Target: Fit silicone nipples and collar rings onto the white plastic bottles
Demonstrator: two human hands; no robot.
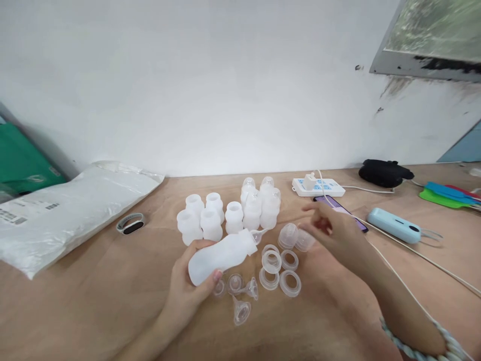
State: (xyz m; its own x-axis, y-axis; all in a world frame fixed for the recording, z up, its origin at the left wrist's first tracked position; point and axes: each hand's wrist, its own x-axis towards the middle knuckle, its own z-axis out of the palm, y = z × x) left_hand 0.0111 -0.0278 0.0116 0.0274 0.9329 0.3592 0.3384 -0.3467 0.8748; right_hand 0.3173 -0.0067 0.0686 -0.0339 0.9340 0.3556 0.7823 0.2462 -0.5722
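Note:
My left hand grips a white baby bottle, tilted with its neck pointing up and to the right. A clear nipple sits at the bottle's mouth. My right hand hovers beside the clear dome caps, thumb and forefinger apart, other fingers curled, with nothing visible in it. Below the caps lie several clear collar rings. Several loose nipples lie under the held bottle, one partly hidden by my left thumb.
Behind stand several open white bottles and several capped bottles. Around them are a power strip, a phone, a blue device, a black case, a wristband and a white plastic bag. Cables cross the right side.

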